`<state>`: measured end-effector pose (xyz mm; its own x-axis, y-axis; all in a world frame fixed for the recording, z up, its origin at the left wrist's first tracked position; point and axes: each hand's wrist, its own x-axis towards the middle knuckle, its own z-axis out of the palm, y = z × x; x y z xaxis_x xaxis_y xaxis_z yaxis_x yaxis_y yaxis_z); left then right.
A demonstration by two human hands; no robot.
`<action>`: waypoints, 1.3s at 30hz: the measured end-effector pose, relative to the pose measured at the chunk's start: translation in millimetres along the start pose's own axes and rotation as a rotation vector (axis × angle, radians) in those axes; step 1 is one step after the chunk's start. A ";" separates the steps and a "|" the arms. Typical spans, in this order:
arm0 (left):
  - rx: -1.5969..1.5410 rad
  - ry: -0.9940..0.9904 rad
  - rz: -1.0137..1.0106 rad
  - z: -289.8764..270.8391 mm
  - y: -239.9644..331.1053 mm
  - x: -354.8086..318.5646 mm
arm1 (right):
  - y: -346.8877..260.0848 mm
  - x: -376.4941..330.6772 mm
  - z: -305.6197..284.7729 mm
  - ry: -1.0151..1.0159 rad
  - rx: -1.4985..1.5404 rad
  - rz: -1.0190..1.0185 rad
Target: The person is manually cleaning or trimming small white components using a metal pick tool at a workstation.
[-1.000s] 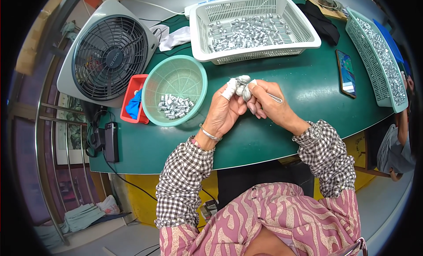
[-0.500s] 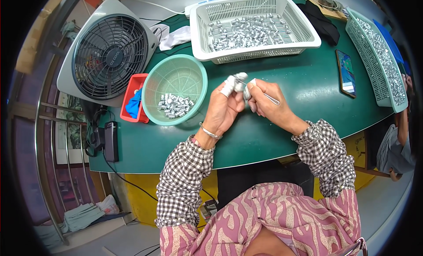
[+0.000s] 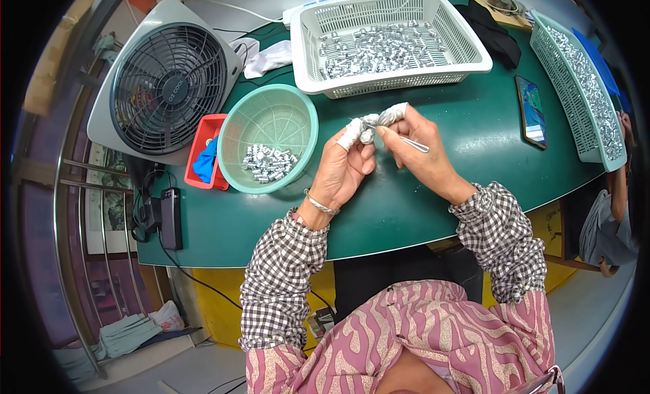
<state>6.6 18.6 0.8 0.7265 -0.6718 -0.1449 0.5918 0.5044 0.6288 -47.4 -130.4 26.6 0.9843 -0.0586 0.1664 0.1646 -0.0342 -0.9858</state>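
Over the middle of the table, my left hand (image 3: 336,172) pinches a small silvery metal part (image 3: 367,134) between its thumb and white-wrapped fingertip. Close on its right is my right hand (image 3: 428,153), closed round a thin metal tool with a looped end (image 3: 415,144). The tool's tip is hidden by the fingers. White wrapping also covers the right forefinger, which bends over the part. Left of my hands stands a round green sieve basket (image 3: 308,133), with a small heap of silvery metal parts (image 3: 269,163) at its bottom.
A white rectangular basket (image 3: 406,81) of similar parts stands at the back. At the right are a phone (image 3: 531,113) and a long green basket (image 3: 575,116) full of parts. A red bin (image 3: 215,175) with blue cloth and a fan (image 3: 169,89) stand at the left.
My right hand has turned, and its wrapped forefinger has risen and now reaches over the part. The tool has shifted slightly up. My left hand has barely moved.
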 end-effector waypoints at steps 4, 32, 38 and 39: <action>-0.050 0.000 0.000 -1.6 3.2 1.9 | 2.0 1.5 1.5 -0.029 0.190 -0.027; -0.046 0.042 0.011 -10.2 4.1 4.4 | 5.1 -3.6 -2.1 0.067 -0.310 -0.433; -0.002 0.087 0.000 -6.1 3.7 4.3 | 12.5 -1.1 -2.6 0.087 -0.443 -0.512; -0.005 0.085 0.008 -6.2 3.5 3.9 | 11.4 0.3 -1.6 0.099 -0.493 -0.577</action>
<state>13.6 21.1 -2.3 0.7579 -0.6195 -0.2042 0.5876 0.5124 0.6263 -45.3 -132.4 15.4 0.7368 0.0154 0.6759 0.5807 -0.5266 -0.6209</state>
